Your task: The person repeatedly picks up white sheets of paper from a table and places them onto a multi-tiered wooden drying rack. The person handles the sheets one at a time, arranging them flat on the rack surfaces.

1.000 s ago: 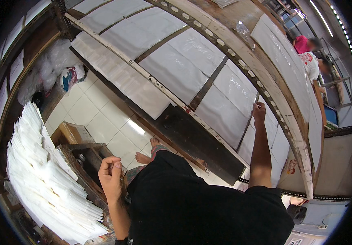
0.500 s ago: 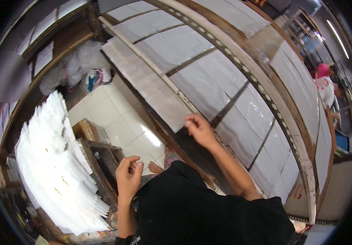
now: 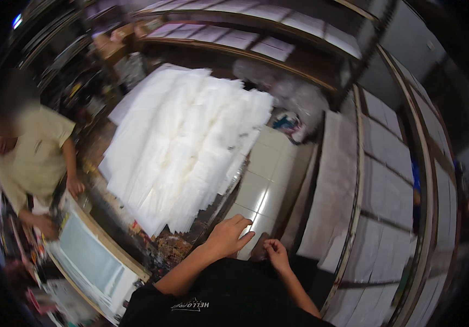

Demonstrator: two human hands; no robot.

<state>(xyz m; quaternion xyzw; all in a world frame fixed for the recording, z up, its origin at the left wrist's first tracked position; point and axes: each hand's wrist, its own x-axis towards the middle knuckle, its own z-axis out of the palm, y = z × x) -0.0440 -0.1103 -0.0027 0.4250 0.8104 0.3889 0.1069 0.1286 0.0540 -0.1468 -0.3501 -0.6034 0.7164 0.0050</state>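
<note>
My left hand point(image 3: 227, 238) is over the gap in front of my body, its fingers stretched and the thumb apart. It holds nothing. To its right and a little lower, my right hand point(image 3: 277, 255) has its fingers curled in toward the thumb, with nothing visible in them. Ahead of my left hand lies a large fanned stack of thin white sheets point(image 3: 185, 136) on a stained table. Right of my hands, a long pale strip of sheets point(image 3: 332, 185) lies along the edge of a rack, apart from my right hand.
Rack shelves point(image 3: 379, 215) bearing rows of white sheets rise at the right. A person in a yellow shirt point(image 3: 38, 152) stands at the left, by a wood-framed screen point(image 3: 95, 253). Crumpled plastic bags point(image 3: 302, 95) and a shelf point(image 3: 234, 46) are at the back. Tiled floor point(image 3: 259, 169) runs between.
My view has swung left, bringing the white stack to the centre and the person at the left into sight. Both hands have come closer together; my right hand is now away from the rack edge.
</note>
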